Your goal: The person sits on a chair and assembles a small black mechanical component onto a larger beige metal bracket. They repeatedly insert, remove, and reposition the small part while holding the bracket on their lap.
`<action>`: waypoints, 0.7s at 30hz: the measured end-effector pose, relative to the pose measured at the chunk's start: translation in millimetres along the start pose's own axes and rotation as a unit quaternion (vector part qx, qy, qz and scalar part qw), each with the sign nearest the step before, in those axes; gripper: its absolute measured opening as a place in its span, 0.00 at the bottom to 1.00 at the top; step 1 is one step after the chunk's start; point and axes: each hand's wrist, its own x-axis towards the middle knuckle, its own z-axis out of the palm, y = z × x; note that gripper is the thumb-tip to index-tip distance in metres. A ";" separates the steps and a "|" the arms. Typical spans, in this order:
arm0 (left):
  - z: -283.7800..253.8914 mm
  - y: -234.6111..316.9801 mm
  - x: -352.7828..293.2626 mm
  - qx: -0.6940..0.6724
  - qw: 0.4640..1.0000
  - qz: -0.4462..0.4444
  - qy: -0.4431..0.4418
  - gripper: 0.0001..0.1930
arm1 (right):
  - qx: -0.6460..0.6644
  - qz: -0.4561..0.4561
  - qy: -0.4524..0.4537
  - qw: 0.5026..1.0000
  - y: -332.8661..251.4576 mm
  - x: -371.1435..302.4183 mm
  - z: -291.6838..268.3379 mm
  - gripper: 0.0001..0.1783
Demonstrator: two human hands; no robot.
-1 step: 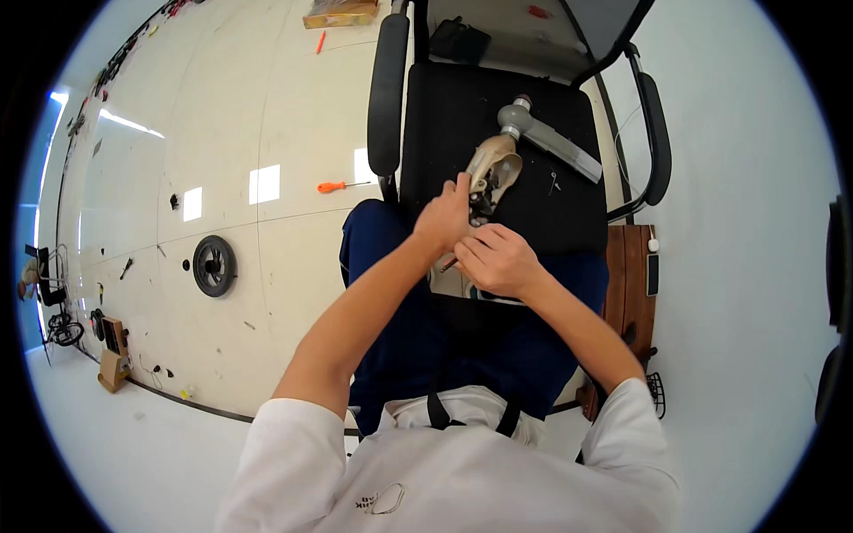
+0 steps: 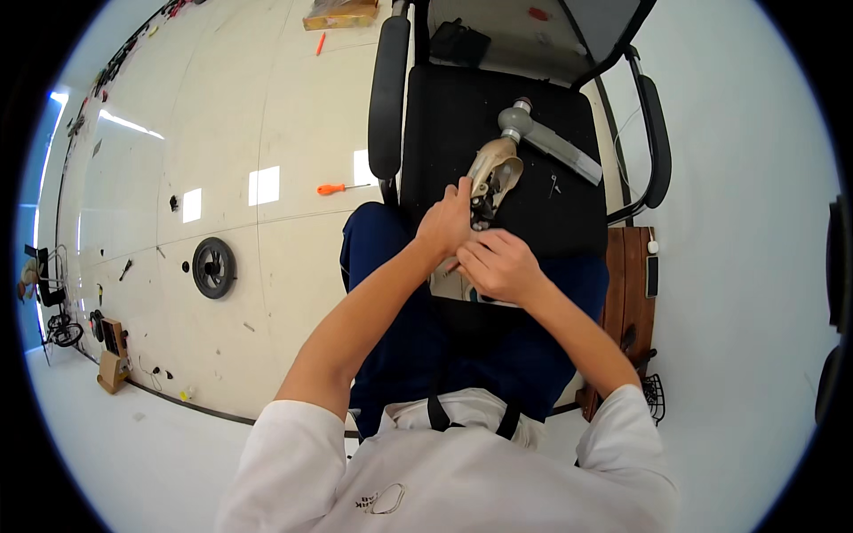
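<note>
A beige shelled device (image 2: 487, 160) lies on the black chair seat (image 2: 444, 111) in front of me, its open side showing dark and metal mechanism parts. A grey rounded joint and a grey tube (image 2: 562, 147) extend from its far end. My left hand (image 2: 443, 222) is closed around the device's near end, fingers along its left side. Just below that end, my right hand (image 2: 499, 265) is closed in a pinch close to the left fingertips. What it pinches is hidden; a small dark reddish end shows between the hands. A thin metal pin or spring (image 2: 554, 186) rests on the seat.
Black armrests (image 2: 389, 98) flank the seat. On the tiled floor to the left lie an orange-handled screwdriver (image 2: 332, 189), a black wheel (image 2: 214, 267) and scattered small parts. A cardboard box (image 2: 341, 13) is at the far side. Brown wooden boards (image 2: 629, 293) stand to the right.
</note>
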 end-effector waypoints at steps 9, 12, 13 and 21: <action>-1.1 11.0 -2.5 0.022 1.000 0.010 -0.002 0.42 | 0.038 0.123 0.014 0.992 -9.0 -14.9 -13.5 0.12; 0.5 5.0 4.2 0.045 0.999 0.019 0.009 0.37 | 0.024 0.100 -0.023 0.994 1.1 -6.7 -12.5 0.12; -0.2 0.4 8.9 0.042 0.999 0.028 0.009 0.37 | 0.017 0.090 -0.041 0.995 4.0 -3.7 -12.6 0.13; 23.1 -28.8 22.6 0.071 0.994 0.087 0.004 0.35 | 0.200 0.324 0.031 0.924 44.0 29.6 -4.8 0.15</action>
